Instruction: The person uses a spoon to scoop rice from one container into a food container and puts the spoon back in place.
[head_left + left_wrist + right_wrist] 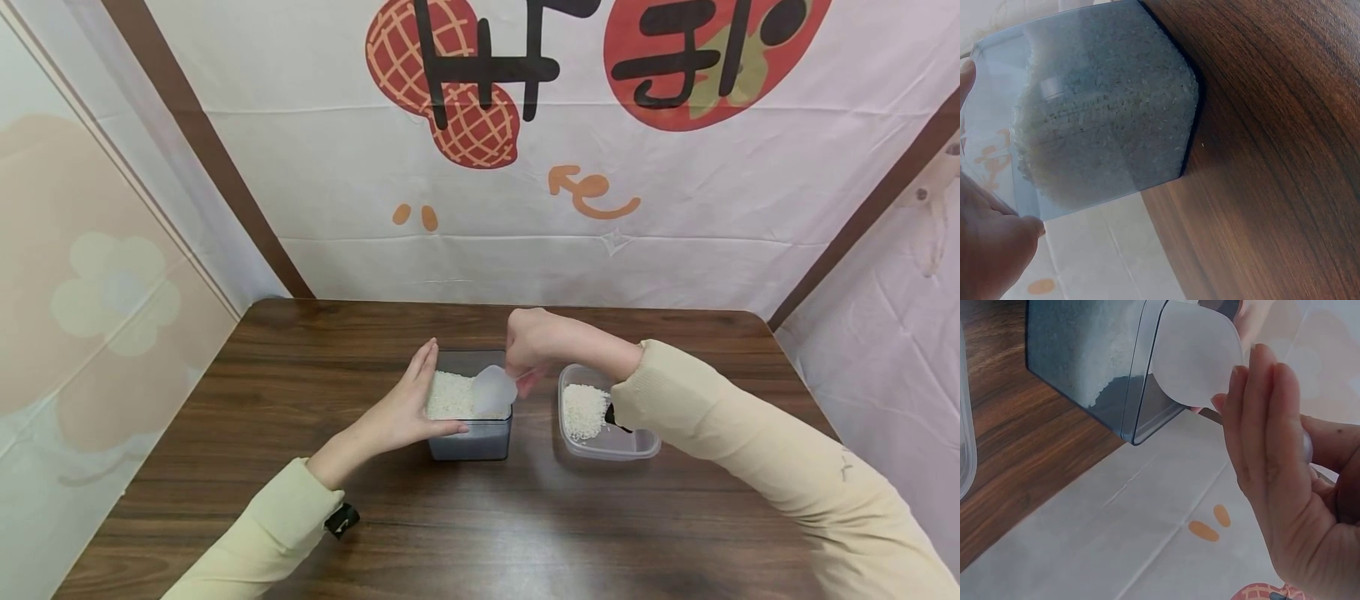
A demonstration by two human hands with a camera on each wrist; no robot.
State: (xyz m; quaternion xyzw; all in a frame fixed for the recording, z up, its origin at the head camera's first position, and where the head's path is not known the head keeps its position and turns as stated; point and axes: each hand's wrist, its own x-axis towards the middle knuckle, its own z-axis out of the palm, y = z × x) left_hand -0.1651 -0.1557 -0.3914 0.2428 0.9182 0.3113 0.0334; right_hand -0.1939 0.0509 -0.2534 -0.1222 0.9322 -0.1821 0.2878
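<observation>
A translucent blue-grey storage box [1110,106] filled with white rice stands on the table. My left hand [407,410] grips it near the top, thumb along the front and fingers at the left side. Over the box's rice [452,395], a white translucent scoop [495,390] is tilted at the right part of the opening. My right hand [531,346] holds the scoop's handle; in the right wrist view its fingers [1259,406] wrap the handle, which is mostly hidden. Whether rice lies in the scoop I cannot tell.
A shallow clear plastic tub [600,454] sits right of the box, with a pile of rice [584,411] in its left part. My right sleeve overlaps its corner. Behind the brown wooden table [300,375] hangs a printed white cloth [525,267].
</observation>
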